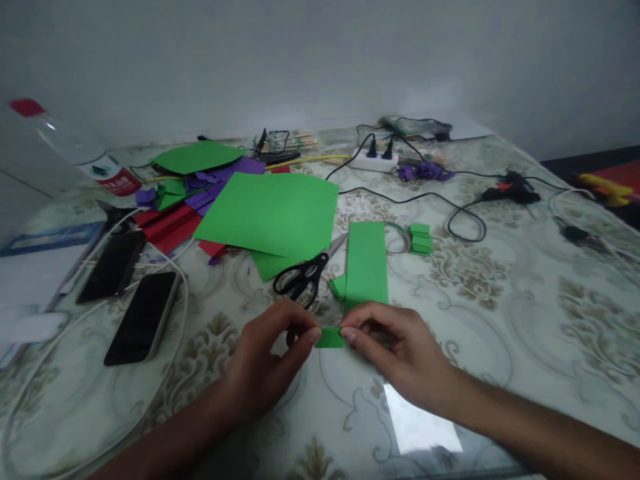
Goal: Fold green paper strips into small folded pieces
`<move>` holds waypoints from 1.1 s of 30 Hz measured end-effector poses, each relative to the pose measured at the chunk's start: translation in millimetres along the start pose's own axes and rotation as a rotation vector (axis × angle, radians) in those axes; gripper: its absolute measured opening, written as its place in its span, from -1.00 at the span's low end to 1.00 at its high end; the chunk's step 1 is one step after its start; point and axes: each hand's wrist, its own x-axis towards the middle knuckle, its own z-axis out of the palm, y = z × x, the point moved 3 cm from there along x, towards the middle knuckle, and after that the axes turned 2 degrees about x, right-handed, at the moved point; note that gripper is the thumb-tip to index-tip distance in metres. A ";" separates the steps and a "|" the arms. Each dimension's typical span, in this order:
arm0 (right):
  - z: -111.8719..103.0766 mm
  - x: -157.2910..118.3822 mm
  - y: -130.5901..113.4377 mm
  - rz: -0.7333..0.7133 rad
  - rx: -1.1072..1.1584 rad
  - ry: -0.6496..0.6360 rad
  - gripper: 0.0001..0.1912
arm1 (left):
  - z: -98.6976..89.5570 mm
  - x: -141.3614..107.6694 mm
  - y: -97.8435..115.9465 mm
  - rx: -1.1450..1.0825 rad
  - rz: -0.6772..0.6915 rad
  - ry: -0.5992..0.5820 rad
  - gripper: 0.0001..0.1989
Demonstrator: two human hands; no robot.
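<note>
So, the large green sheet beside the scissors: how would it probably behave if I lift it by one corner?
The large green sheet is probably light, since it looks thin. Being broad, it may sag when lifted. It overlaps another green sheet, so that one might slide with it.

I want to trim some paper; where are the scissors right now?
In the head view, the scissors lie just left of the green strip, beyond the left hand, near the large green sheet.

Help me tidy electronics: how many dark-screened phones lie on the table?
2: the nearer phone lies left of the left hand; the farther phone lies just beyond, slightly more left. Others could be hidden.
</note>
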 end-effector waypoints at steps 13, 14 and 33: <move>9.2 -3.4 0.1 0.041 0.349 -0.128 -0.93 | 6.7 -3.7 -9.6 -0.223 -0.229 -0.057 -0.91; 10.4 -3.8 -0.9 0.053 0.383 -0.159 -0.91 | 7.1 -3.4 -10.6 -0.253 -0.241 -0.064 -0.92; 10.3 5.6 11.2 0.529 0.970 -0.275 -0.67 | -5.5 9.8 -14.2 -0.241 -0.196 -0.159 -0.94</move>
